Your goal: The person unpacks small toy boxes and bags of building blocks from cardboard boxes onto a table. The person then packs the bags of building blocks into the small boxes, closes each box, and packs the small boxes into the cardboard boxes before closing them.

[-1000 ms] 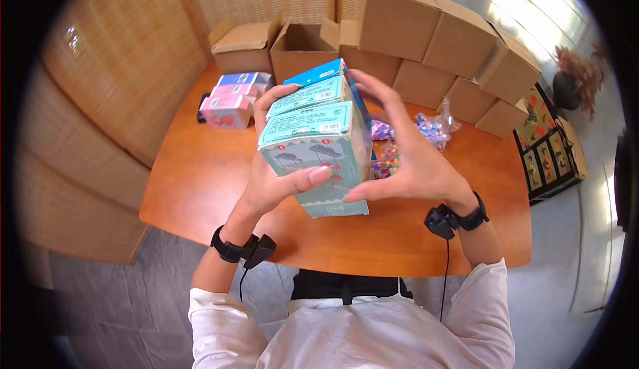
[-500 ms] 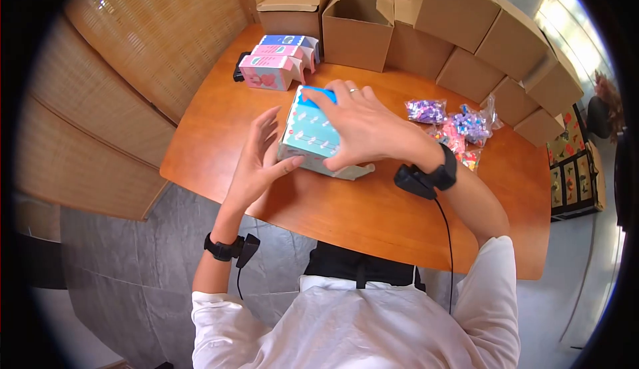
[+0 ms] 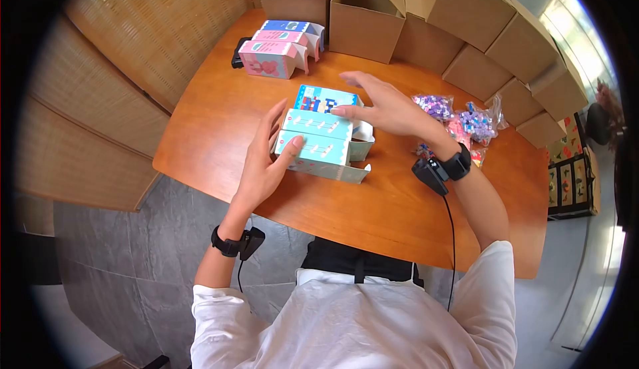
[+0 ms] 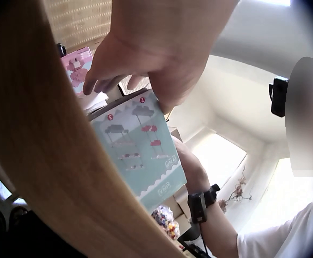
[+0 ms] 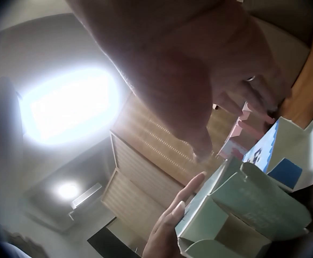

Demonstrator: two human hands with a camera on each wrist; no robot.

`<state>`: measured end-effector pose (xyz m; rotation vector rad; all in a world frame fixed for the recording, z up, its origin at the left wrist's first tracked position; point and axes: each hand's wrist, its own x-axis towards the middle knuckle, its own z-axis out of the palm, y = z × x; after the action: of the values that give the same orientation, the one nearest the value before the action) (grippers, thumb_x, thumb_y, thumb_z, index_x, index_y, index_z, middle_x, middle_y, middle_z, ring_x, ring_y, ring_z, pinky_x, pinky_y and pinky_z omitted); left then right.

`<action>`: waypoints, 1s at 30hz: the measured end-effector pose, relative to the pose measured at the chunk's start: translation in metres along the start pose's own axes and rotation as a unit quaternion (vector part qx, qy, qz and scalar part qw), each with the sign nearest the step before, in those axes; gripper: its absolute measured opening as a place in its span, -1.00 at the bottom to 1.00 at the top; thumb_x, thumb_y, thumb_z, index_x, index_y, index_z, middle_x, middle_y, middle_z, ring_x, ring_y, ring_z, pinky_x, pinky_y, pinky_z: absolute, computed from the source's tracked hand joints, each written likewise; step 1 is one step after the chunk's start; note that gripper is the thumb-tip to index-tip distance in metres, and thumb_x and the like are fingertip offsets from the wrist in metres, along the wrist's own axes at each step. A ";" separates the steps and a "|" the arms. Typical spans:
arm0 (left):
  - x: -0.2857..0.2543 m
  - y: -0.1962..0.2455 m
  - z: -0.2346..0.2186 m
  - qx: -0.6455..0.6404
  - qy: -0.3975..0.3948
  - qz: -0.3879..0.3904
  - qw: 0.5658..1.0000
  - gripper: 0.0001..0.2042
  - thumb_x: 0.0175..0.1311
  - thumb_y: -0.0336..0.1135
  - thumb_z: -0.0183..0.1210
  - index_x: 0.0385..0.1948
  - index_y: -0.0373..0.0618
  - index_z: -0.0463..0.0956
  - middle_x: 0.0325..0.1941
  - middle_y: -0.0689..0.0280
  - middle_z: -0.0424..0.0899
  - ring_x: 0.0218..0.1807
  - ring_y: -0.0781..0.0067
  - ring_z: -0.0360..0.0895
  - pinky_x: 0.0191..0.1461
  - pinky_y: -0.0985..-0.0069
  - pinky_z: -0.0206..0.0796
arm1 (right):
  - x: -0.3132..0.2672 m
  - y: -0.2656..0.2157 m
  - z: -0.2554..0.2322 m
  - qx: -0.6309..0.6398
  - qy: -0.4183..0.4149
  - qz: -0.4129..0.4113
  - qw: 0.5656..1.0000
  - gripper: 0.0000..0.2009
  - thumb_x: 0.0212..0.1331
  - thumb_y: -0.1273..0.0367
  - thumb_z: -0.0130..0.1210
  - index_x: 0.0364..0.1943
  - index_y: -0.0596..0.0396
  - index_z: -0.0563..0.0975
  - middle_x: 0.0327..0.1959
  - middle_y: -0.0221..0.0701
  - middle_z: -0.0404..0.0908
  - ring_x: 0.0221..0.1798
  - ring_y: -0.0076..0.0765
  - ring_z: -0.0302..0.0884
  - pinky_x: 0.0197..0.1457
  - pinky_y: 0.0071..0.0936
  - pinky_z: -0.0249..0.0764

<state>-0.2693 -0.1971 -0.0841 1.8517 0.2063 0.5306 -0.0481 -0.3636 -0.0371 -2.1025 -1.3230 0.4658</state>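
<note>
Two teal boxes lie side by side on the wooden table in the head view, the front one (image 3: 310, 148) nearest the body and the other (image 3: 321, 124) behind it. A blue box (image 3: 325, 97) lies beyond them. Their right ends have open flaps. My left hand (image 3: 261, 162) rests against the left ends, its thumb on the front teal box; in the left wrist view that box (image 4: 140, 150) shows its printed side. My right hand (image 3: 393, 112) hovers with loosely extended fingers at the blue box's right; whether its thumb touches the box cannot be told.
Pink boxes (image 3: 267, 60) and a blue one (image 3: 283, 26) stand in a row at the back left. Cardboard cartons (image 3: 365, 24) line the back edge. Bags of small colourful pieces (image 3: 476, 124) lie right of my right hand. A folding screen (image 3: 113, 106) stands at left.
The held boxes have come down from mid-air onto the table, lying side by side. My right hand has lifted off their tops and moved right; my left hand stays at their left ends.
</note>
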 end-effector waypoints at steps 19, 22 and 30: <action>-0.003 0.007 -0.016 0.161 -0.140 0.042 0.976 -0.05 -0.03 -0.20 0.61 0.46 -0.09 0.25 0.42 0.10 0.32 0.44 0.09 0.35 0.49 0.14 0.27 | 0.053 0.014 0.017 -0.147 -0.110 -0.058 0.981 -0.21 -0.01 -0.01 0.39 0.29 0.18 0.48 0.16 0.01 0.54 0.26 0.06 0.48 0.38 -0.21 0.38; -0.003 -0.001 -0.014 0.146 -0.132 0.064 0.978 -0.07 -0.10 -0.28 0.61 0.40 -0.06 0.25 0.40 0.01 0.26 0.41 -0.11 0.30 0.45 0.13 0.28 | 0.053 0.011 0.004 -0.057 -0.155 -0.033 0.986 -0.22 0.10 -0.03 0.35 0.33 0.17 0.46 0.22 -0.06 0.54 0.27 -0.07 0.50 0.35 -0.26 0.41; -0.013 -0.007 -0.013 0.438 0.007 0.260 0.860 -0.37 0.06 -0.64 0.29 0.21 0.00 0.30 0.57 0.00 0.11 0.53 -0.27 0.14 0.49 -0.05 0.19 | 0.051 0.019 -0.011 0.265 -0.266 0.113 0.920 -0.30 0.39 -0.17 0.12 0.36 0.11 0.50 0.14 -0.41 0.61 0.15 -0.50 0.49 0.22 -0.51 0.44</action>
<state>-0.2862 -0.1894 -0.0905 2.8277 -0.0788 0.9229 -0.0063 -0.3276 -0.0398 -1.7193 -1.0519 1.4054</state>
